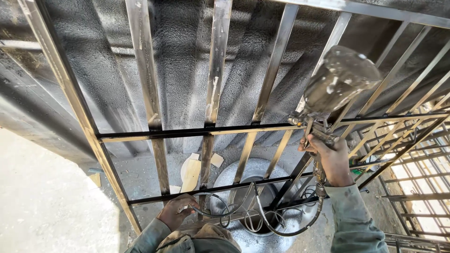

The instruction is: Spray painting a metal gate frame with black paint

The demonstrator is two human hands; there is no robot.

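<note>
Nearest the camera, the left hand (pixel 177 211) has its grip closed around a loop of grey hose (pixel 220 213), low down in front of the metal gate frame (pixel 154 133). The hose coils in front of a round paint-speckled drum (pixel 243 175) that stands behind the frame's lower bars, then curves up to the right.

Further out, the right hand (pixel 332 157) has its grip closed on the handle of a spray gun (pixel 323 110), held just in front of the frame's middle crossbar. The gun's paint-spattered cup (pixel 341 79) sits on top, tilted up and to the right.

Behind the frame, pale scraps of cardboard (pixel 191 172) lie on the floor (pixel 42 201) beside the drum. Beyond them rises a rough wall (pixel 187 56) darkened with overspray. To the frame's right, more barred frames (pixel 417 154) stand stacked.
</note>
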